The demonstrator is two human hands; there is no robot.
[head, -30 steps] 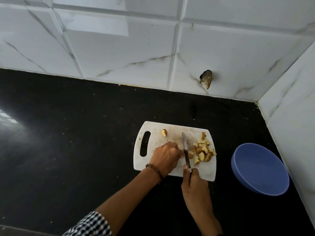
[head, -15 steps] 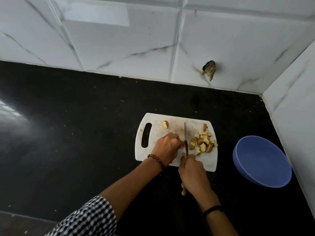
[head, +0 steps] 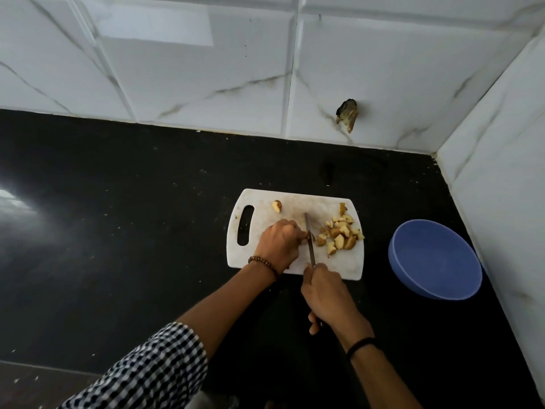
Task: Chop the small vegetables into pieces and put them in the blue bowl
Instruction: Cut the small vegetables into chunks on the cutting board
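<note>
A white cutting board [head: 265,208] lies on the black counter. My left hand [head: 278,243] pinches a small vegetable piece [head: 306,237] against the board, mostly hidden under my fingertips. My right hand [head: 327,293] grips the handle of a knife [head: 309,240], whose blade stands on the board right beside my left fingertips. A pile of several brown-skinned, pale chopped pieces [head: 339,234] sits right of the blade. One lone vegetable piece [head: 276,206] lies near the board's far edge. The blue bowl [head: 433,259] stands empty to the right of the board.
The black counter [head: 118,231] stretches wide to the left. White marbled tile walls close the back and the right side just behind the bowl. A broken hole [head: 348,113] shows in the back wall tile.
The knife and my right hand drew back toward me, then the blade came down beside my left fingertips. The camera view shifted slightly. The pile and bowl stay put.
</note>
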